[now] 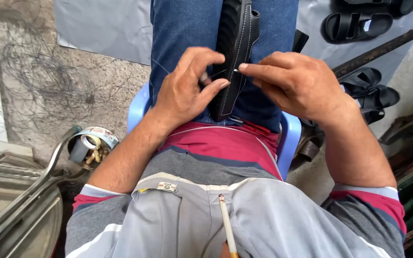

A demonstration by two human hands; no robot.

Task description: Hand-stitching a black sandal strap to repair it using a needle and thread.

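A black sandal (237, 43) with white stitching along its edge stands clamped between my knees in blue jeans. My left hand (190, 88) grips the sandal's near side, thumb pressed against the sole by a thin needle or awl. My right hand (295, 81) pinches something small, a needle or thread end, at the stitched edge with forefinger and thumb. A fine thread runs off to the left from the sandal. A cigarette (227, 224) juts out at the bottom of the view.
I sit on a light blue plastic chair (290, 138). Black sandals (357, 24) lie at upper right, more black sandals (371, 93) by my right wrist. A round tin (92, 143) with small items sits at left beside metal bars (25, 191). A dark rod (383, 48) slants at right.
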